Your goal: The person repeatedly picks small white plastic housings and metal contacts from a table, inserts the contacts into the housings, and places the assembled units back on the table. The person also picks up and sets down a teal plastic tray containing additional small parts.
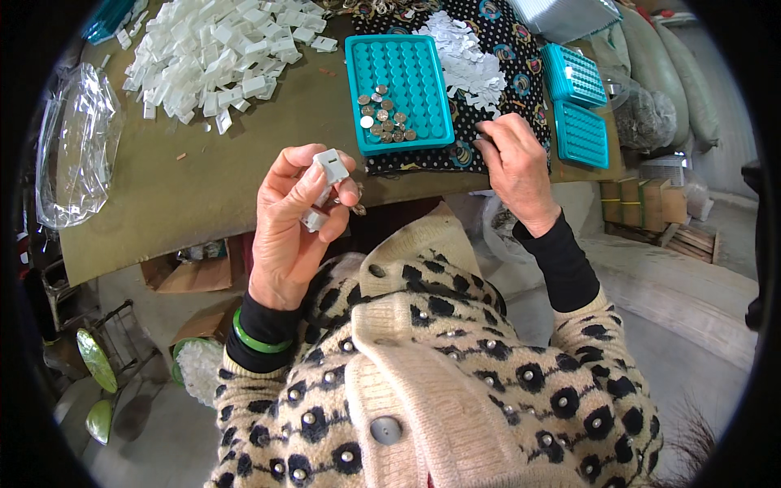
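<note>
My left hand (293, 211) is closed around a few small white plastic cases (332, 166) near the table's front edge. The top one shows a dark slot, and another sits lower between the fingers. My right hand (517, 167) is over the dark patterned cloth, thumb and forefinger pinched together; whatever lies between them is too small to make out. Just beyond its fingertips spreads a heap of thin, flat white pieces (464, 61). Between my hands stands a teal tray (355, 98) with rows of round pockets. Several silver coin-like discs (387, 115) lie loose at its near end.
A big pile of white plastic cases (224, 57) covers the table's far left. Clear plastic wrap (77, 154) lies at the left edge. More teal trays (582, 134) sit at the right, with sacks (651, 73) beyond. A cardboard box (191, 268) is under the table.
</note>
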